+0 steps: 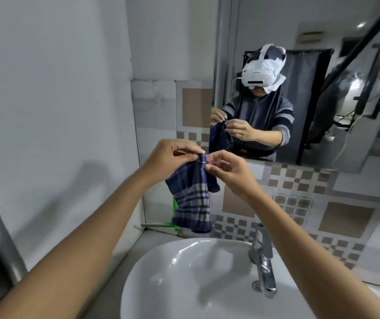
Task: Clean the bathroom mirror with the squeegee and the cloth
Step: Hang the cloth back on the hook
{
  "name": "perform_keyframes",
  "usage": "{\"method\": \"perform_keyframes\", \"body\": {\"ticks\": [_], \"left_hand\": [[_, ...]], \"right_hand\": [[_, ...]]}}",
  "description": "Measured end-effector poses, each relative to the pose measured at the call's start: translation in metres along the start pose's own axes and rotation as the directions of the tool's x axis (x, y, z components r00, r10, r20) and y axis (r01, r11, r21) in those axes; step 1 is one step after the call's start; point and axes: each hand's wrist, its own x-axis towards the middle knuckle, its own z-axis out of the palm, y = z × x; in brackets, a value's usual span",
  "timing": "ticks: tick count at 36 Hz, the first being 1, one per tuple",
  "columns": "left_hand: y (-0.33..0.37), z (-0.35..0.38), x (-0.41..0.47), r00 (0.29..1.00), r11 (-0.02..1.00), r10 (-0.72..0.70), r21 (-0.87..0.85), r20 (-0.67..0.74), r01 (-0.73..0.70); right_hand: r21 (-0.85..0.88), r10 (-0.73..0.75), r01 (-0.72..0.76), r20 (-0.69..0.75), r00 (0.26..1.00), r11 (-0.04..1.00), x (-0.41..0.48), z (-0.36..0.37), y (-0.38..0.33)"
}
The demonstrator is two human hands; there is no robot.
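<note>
A dark blue plaid cloth (192,199) hangs in front of me, above the back of the sink. My left hand (170,155) pinches its top edge from the left. My right hand (228,173) pinches the same edge from the right, fingertips almost touching the left ones. The mirror (322,88) is on the wall at upper right and reflects me holding the cloth. A squeegee with green parts (173,224) lies on the ledge behind the sink, mostly hidden by the cloth.
A white basin (161,279) fills the lower middle, with a chrome tap (262,256) at its back right. A checkered tile wall (299,203) runs under the mirror. A plain grey wall (46,111) is on the left.
</note>
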Motion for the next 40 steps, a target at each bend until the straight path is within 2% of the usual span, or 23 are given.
{"method": "perform_keyframes", "body": {"ticks": [4,7,14,17,20,23,27,30,34,37,40], "left_hand": [[-0.018,-0.02,0.003,1.0,0.999,-0.007,0.04,0.009,0.006],[-0.037,-0.027,-0.001,0.998,1.0,0.011,0.001,-0.063,-0.011],[-0.085,-0.02,-0.014,0.986,0.97,-0.109,-0.231,-0.128,0.077],[-0.098,-0.012,-0.017,0.968,0.919,-0.213,-0.365,-0.134,0.151],[-0.108,-0.015,-0.014,0.958,0.882,-0.248,-0.442,-0.145,0.162],[-0.115,-0.028,-0.002,0.961,0.923,-0.209,-0.362,-0.18,0.132],[-0.116,-0.052,0.029,0.941,0.977,-0.118,-0.204,-0.316,0.055],[-0.11,-0.073,0.062,0.901,0.999,-0.017,-0.051,-0.434,-0.006],[-0.103,-0.099,0.112,0.811,0.997,0.079,0.045,-0.579,-0.066],[-0.104,-0.116,0.146,0.77,0.995,0.091,0.082,-0.631,-0.05],[-0.114,-0.126,0.17,0.776,0.997,0.054,0.075,-0.628,-0.009]], "right_hand": [[-0.076,0.038,-0.037,0.019,0.999,0.996,0.021,0.017,-0.002],[-0.184,0.039,-0.038,0.002,0.999,0.982,0.034,0.022,-0.008],[-0.428,0.043,-0.015,0.056,0.998,0.904,0.064,0.035,-0.025],[-0.456,0.032,-0.018,0.023,0.999,0.89,0.076,0.04,-0.025],[-0.508,0.021,-0.019,-0.003,1.0,0.861,0.088,0.04,-0.023],[-0.558,-0.026,-0.018,-0.071,0.997,0.829,0.098,0.04,-0.021],[-0.541,-0.134,0.007,-0.194,0.972,0.841,0.117,0.044,-0.024],[-0.523,-0.226,0.044,-0.29,0.93,0.851,0.142,0.052,-0.032],[-0.548,-0.356,0.098,-0.386,0.851,0.831,0.19,0.063,-0.045],[-0.556,-0.411,0.126,-0.423,0.808,0.821,0.227,0.072,-0.051],[-0.601,-0.431,0.119,-0.408,0.805,0.791,0.257,0.078,-0.048]]}}
